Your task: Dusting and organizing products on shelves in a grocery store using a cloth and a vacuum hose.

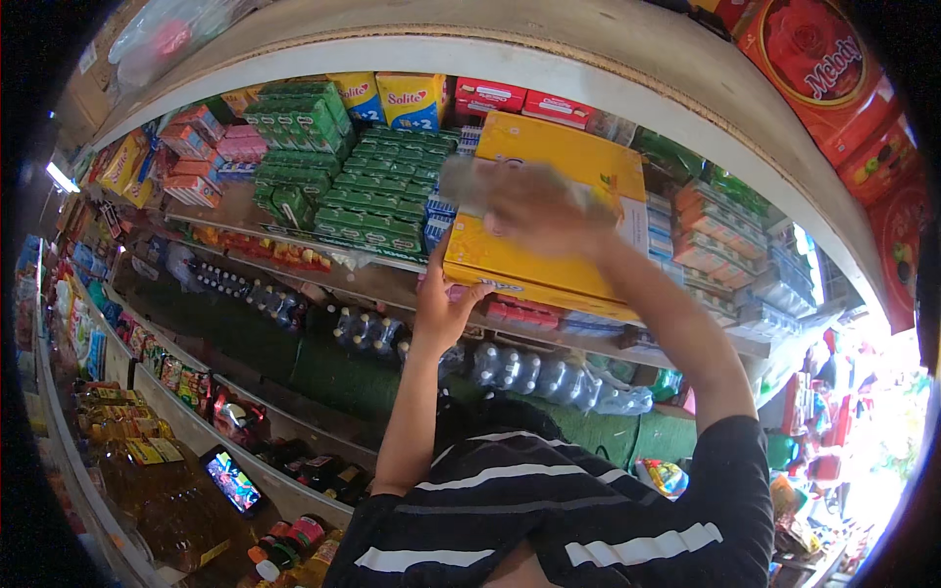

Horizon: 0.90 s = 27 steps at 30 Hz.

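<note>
A large yellow cardboard carton [544,275] with printed fruit and writing rests tilted at the edge of a shelf, in front of me. Its near left corner is gripped by my left hand [445,309], with the thumb on the front face and the fingers along the side. Over the carton's top, my right hand [540,209] is blurred by motion. In it is a greyish, soft-looking thing, apparently a cloth [464,180], which sticks out on both sides of the fingers. Whether the cloth touches the carton is hard to tell.
Stacked green drink cartons [382,191] fill the shelf to the left, orange-and-white cartons [717,235] the right. An upper shelf edge [470,62] arches above. Wrapped bottles [529,367] stand below. At lower left are oil bottles [162,478] and a lit phone [231,479].
</note>
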Available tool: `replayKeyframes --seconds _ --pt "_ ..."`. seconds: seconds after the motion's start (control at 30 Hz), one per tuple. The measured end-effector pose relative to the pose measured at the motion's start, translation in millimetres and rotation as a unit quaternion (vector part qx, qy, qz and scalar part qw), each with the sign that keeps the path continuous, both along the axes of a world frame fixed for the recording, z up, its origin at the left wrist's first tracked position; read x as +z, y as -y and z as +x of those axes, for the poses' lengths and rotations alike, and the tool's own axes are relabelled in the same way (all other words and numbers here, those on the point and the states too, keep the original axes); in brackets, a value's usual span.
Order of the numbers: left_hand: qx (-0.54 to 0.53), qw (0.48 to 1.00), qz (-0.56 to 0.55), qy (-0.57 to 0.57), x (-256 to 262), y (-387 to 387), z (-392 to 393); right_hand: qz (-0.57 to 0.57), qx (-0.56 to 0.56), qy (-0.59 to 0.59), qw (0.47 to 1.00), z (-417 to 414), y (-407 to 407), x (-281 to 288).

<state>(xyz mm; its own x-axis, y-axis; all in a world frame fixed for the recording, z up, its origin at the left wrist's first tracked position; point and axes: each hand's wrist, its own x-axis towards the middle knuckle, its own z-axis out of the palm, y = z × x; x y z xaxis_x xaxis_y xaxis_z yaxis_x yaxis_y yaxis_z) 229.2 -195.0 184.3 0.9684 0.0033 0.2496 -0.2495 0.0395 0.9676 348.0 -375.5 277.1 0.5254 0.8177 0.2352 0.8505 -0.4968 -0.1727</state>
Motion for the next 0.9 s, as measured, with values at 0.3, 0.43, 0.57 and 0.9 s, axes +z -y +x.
replayKeyframes --seconds 0.3,0.43,0.57,0.9 --pt "-0.006 1.000 0.009 0.004 6.0 7.6 5.6 0.000 -0.183 0.064 0.981 29.6 80.4 -6.8" --pt "0.001 1.000 0.023 0.013 3.0 8.4 8.5 -0.048 -0.321 0.124 0.938 79.1 148.8 -25.1" --pt "-0.008 1.000 0.023 0.007 3.2 5.4 6.2 -0.052 -0.294 0.138 0.944 45.8 125.0 -22.9" --pt "0.020 0.999 0.041 0.007 4.5 4.7 2.2 -0.058 -0.048 0.051 0.996 -99.4 54.7 17.5"
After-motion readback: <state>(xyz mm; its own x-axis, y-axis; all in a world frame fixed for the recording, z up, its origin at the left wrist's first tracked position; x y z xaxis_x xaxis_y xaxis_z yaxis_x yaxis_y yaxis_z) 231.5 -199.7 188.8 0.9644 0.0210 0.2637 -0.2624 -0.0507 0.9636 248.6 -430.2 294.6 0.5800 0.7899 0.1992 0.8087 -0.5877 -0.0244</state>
